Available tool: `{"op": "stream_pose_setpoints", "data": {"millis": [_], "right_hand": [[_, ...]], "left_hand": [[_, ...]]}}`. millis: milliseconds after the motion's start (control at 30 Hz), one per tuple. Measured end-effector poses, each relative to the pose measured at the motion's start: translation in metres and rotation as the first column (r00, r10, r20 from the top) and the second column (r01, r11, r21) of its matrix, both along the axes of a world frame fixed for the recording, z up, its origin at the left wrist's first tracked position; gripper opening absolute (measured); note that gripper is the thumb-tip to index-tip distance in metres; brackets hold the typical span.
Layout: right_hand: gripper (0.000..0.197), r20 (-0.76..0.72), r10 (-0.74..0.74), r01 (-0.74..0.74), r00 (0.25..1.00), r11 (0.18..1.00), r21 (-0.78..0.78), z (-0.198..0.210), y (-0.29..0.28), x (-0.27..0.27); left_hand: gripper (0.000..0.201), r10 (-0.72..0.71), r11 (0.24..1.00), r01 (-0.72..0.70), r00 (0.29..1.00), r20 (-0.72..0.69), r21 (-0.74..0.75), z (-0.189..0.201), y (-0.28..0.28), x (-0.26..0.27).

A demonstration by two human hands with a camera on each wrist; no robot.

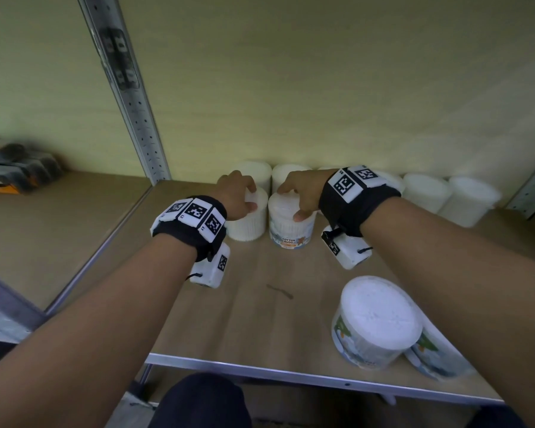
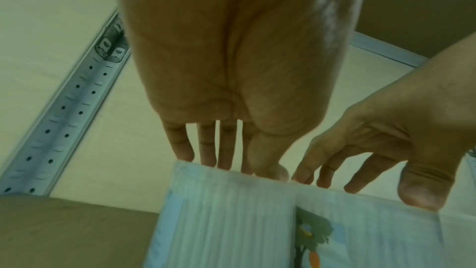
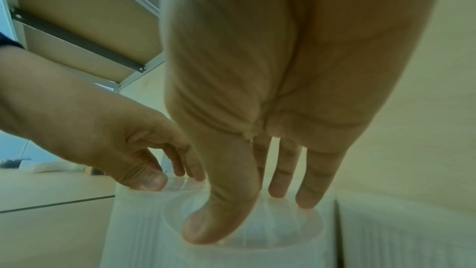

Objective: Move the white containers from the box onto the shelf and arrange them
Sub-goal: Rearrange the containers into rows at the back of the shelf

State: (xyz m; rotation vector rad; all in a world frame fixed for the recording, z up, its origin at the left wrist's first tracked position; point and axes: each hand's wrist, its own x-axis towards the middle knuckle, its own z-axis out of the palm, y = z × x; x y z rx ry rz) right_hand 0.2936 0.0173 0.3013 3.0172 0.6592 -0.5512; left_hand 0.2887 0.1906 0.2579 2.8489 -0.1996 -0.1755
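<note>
The left hand (image 1: 237, 193) grips the top of a plain white container (image 1: 250, 223) at the frame's centre, on the shelf (image 1: 260, 304). Just beside it, the right hand (image 1: 303, 193) grips a cotton buds container (image 1: 291, 233). More white containers (image 1: 426, 191) line the back wall.

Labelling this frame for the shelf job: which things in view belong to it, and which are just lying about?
Job:
- left hand on a white container
- right hand on the cotton buds container
- back row of containers
- front containers
- shelf

Lying about:
- dark boxes on the neighbouring shelf
</note>
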Motion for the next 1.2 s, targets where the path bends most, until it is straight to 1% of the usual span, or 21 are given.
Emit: {"op": "stream_pose_setpoints", "data": {"millis": [233,567,733,833,900,933,967,1067,1133,1200], "right_hand": [[0.076,-0.015,0.005,-0.005,1.000,1.000,0.015,0.000,0.001,0.000],[0.078,0.014,0.018,-0.018,1.000,1.000,-0.019,-0.004,0.003,0.003],[0.076,0.004,0.012,-0.012,1.000,1.000,0.003,-0.003,0.002,0.002],[0.076,0.003,0.011,-0.011,1.000,1.000,0.013,-0.003,0.000,0.002],[0.076,0.006,0.011,-0.012,1.000,1.000,0.016,-0.003,0.000,0.002],[0.076,0.003,0.014,-0.014,1.000,1.000,0.014,-0.003,-0.001,0.003],[0.076,-0.002,0.015,-0.015,1.000,1.000,0.013,-0.003,-0.001,0.003],[0.076,-0.006,0.016,-0.016,1.000,1.000,0.014,-0.003,0.000,0.005],[0.075,-0.005,0.019,-0.019,1.000,1.000,0.015,-0.003,0.000,0.005],[0.075,0.001,0.023,-0.023,1.000,1.000,0.015,-0.003,-0.001,0.005]], "left_hand": [[0.045,0.010,1.000,-0.010,1.000,0.016,0.009,0.000,0.000,0.001],[0.045,0.053,0.997,-0.056,0.997,0.057,0.047,-0.002,-0.001,0.006],[0.055,0.094,0.989,-0.104,0.991,0.098,0.102,-0.003,-0.004,0.005],[0.054,0.100,0.990,-0.109,0.990,0.103,0.085,-0.003,-0.004,0.005],[0.043,0.082,0.996,-0.085,0.992,0.093,0.026,0.000,-0.001,0.006],[0.038,0.055,0.998,-0.055,0.996,0.073,0.009,0.002,0.002,0.007],[0.036,0.020,1.000,-0.020,0.999,0.039,-0.001,0.005,0.005,0.008],[0.050,-0.070,0.997,0.068,0.994,-0.078,-0.019,0.012,0.015,0.008],[0.055,-0.110,0.994,0.110,0.990,-0.092,-0.006,0.013,0.018,0.007],[0.054,-0.133,0.991,0.135,0.987,-0.090,0.016,0.013,0.019,0.008]]}}
